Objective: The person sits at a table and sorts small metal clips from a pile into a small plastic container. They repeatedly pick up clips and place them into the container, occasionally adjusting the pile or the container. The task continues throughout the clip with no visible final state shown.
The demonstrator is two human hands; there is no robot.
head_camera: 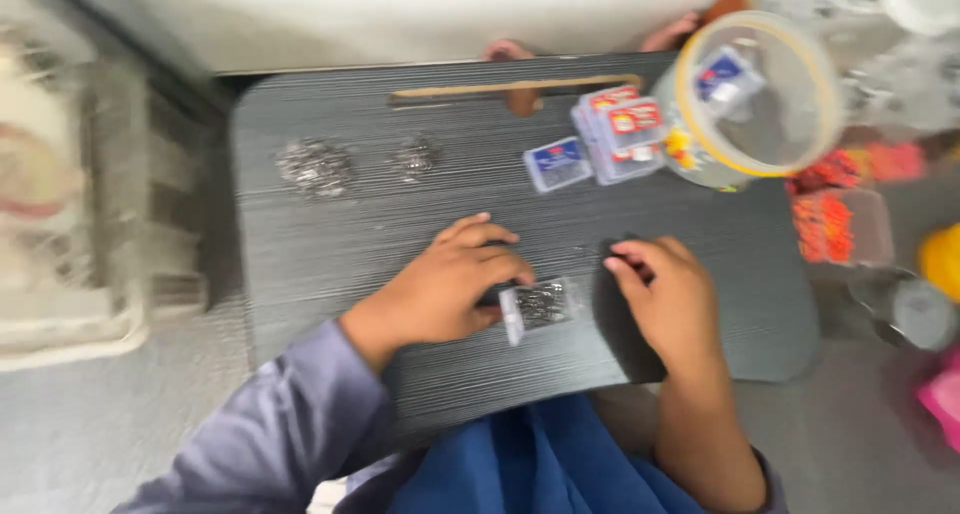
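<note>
1. Head view looks down on a dark ribbed table [330, 244], with the picture blurred.
2. Left hand [450, 289] lies on the table near the middle, fingers curled, its grip pressed on the left end of a small clear plastic box [540, 306] holding small metal parts.
3. That box sits on the table between the two hands, near the front edge.
4. Right hand [665, 294] rests just right of the box, fingers bent inward; whether its grip pinches anything cannot be told.
5. Two heaps of small metal pieces lie on the far left of the table: a larger heap [315, 166] and a smaller heap [415, 158] to its right.
6. Several small clear boxes with red and blue labels [600, 139] are stacked at the far right, beside a round clear tub with a yellow rim [755, 99].
7. A wooden stick [515, 89] lies along the far edge.
8. Orange items [825, 224] sit off the table to the right.
</note>
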